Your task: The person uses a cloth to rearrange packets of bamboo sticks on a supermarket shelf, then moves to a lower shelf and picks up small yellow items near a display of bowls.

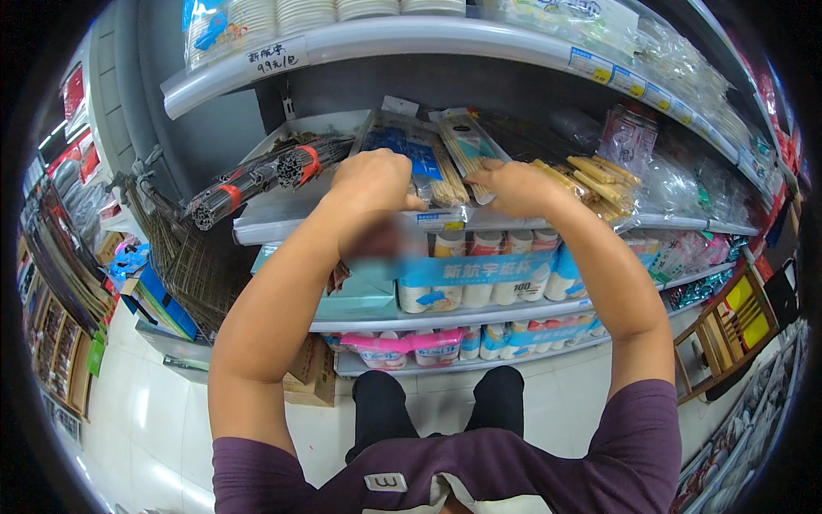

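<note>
Both my hands reach onto a middle shelf. My left hand (379, 177) is at a pack with a blue label (420, 157) and pale sticks (447, 183); its thumb points right, and the fingers are partly hidden behind the hand. My right hand (514, 186) lies with its fingertips on a long clear pack of wooden chopsticks (465, 141). Whether either hand grips a pack is not plain. Bundles of dark thin rods with red bands (298, 166) lie left of my left hand. Bagged light wooden rods (597, 180) are right of my right hand.
The upper shelf edge (411, 32) runs above my hands. Packs of paper cups (475, 273) fill the shelf below. Wire racks or grids (192, 276) stand at the left, cardboard boxes (311, 379) on the floor, and a wooden chair (725, 334) at the right.
</note>
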`<state>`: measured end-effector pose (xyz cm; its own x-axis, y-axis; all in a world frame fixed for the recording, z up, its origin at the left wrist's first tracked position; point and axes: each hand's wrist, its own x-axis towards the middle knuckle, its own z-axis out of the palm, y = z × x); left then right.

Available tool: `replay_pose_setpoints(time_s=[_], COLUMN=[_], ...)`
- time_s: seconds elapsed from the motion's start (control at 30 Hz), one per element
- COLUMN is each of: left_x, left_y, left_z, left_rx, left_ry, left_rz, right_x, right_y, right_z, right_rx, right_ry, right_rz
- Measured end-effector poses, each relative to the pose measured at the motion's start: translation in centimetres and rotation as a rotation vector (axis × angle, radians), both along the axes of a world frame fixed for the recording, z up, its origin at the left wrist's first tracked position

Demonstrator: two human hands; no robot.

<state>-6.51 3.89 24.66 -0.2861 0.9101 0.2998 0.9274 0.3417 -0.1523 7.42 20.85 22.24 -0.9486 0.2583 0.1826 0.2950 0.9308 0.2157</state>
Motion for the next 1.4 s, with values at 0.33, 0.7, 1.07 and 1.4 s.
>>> replay_pose_setpoints(time_s=[0.33,0.7,1.07,1.4], left_x=[1.1,0.4,1.7,-0.4], left_y=[3.5,-1.2,3.1,4.1], left_z=[-2.6,-0.6,-3.8,-5.0], left_rx=[0.05,0.315,0.29,0.294], left_ry=[0.089,-0.086,-0.022,-0.291], left_rz=[-0.052,0.106,0.048,-0.062], right_x=[0.2,1.6,0.1,-3.5], right_y=[-1.3,1.7,0.0,-2.1], right_z=[1.2,-0.4,1.4,0.6], right_rx=[-0.141,-0.194,-0.383,-0.345], right_ry=[-0.016,0.121,0.085,0.13], right_rz=[0.079,0.174,0.16,0.301])
